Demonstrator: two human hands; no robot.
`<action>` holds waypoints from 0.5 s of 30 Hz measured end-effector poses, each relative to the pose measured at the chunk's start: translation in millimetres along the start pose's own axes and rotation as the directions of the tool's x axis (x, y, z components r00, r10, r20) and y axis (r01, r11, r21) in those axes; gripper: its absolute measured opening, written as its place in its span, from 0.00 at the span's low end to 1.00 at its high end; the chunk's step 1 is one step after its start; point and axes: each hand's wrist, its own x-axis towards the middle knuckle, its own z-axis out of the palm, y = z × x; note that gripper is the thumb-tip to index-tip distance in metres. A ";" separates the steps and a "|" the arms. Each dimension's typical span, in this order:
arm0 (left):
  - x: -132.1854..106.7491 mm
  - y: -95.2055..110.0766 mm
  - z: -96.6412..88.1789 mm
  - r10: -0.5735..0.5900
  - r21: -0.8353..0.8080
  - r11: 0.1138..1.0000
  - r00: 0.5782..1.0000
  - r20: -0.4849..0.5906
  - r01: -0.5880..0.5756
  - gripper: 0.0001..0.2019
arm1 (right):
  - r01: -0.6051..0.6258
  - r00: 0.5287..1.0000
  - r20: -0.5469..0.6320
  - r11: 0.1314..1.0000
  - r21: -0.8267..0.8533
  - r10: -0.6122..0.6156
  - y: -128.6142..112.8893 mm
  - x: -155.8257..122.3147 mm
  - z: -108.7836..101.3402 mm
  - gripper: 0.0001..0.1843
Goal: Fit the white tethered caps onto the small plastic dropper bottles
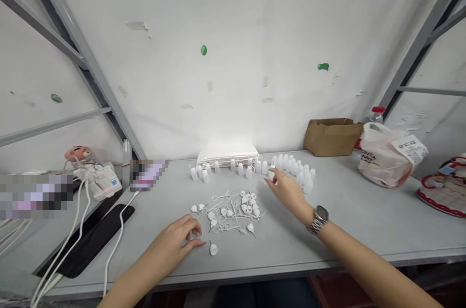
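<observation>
The small squeeze bottles [240, 169] are frosted, translucent white cylinders with narrow necks, standing upright toward the back of the grey worktop [349, 201]; some are loosely spaced in front of a flat white stack [227, 154], others packed in a curving cluster to the right. Nearer the front lie white nozzle caps [251, 229] with needle-thin tips, tangled among slim looped straps [233, 228]. The hands are apart: the left hand [178, 237], thumb and forefinger parted, hovers beside the nearest cap, while the right hand [287, 190] has its fingertips at one bottle; whether they grip it I cannot tell. That hand and wrist hide part of the cluster. Glare washes out the stack's edges, and the screens at left are pixelated. A steel link watch [320, 219], a brown cardboard box [333, 137] and a crinkled plastic bag [389, 157] are at right, the bag partly covering a red-capped bottle [378, 110].
</observation>
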 end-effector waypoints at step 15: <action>-1.9 -0.6 -3.4 -0.038 -0.058 0.998 0.996 -0.083 0.033 0.11 | -0.332 0.941 -0.124 0.930 -0.160 0.315 84.3 -22.8 -16.5 0.20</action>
